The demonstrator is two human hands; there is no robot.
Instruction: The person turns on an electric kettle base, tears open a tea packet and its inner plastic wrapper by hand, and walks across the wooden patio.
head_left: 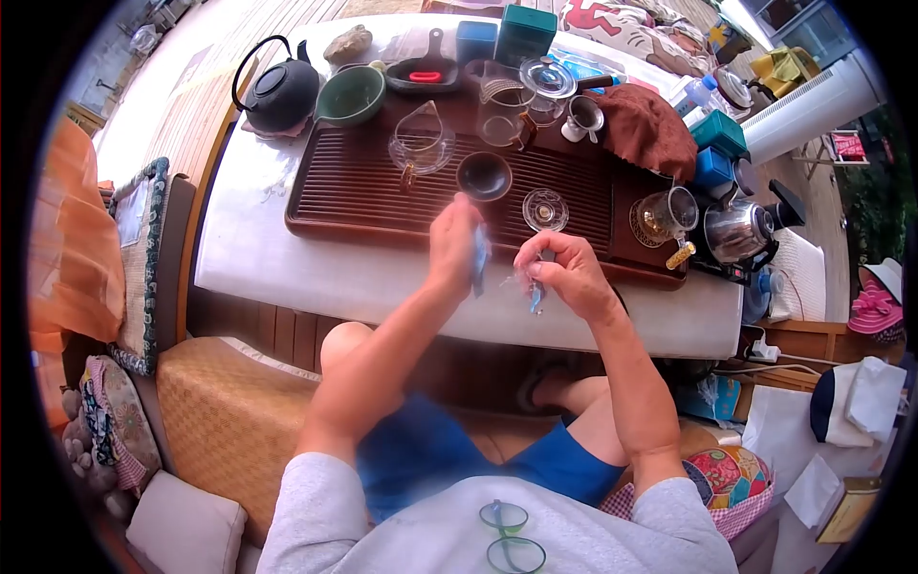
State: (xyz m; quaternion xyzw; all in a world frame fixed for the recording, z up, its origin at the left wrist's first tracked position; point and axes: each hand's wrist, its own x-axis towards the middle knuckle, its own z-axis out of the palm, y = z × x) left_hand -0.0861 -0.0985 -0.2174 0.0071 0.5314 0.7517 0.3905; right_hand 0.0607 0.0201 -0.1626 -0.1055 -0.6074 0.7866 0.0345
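Observation:
Above the front edge of the tea tray, my left hand is closed on a small blue packet, blurred by motion. Beside it, my right hand pinches a small bluish, shiny scrap that looks like torn wrapper. The two hands are apart. Just beyond my left fingers sits a dark bowl on the slats. A round glass lid lies past my right hand. Farther back on the tray stand a glass pitcher and a larger glass jug.
A black iron kettle and a green bowl stand at the back left. To the right are a brown cloth, a glass cup and a steel kettle. The white table's front edge runs before my knees.

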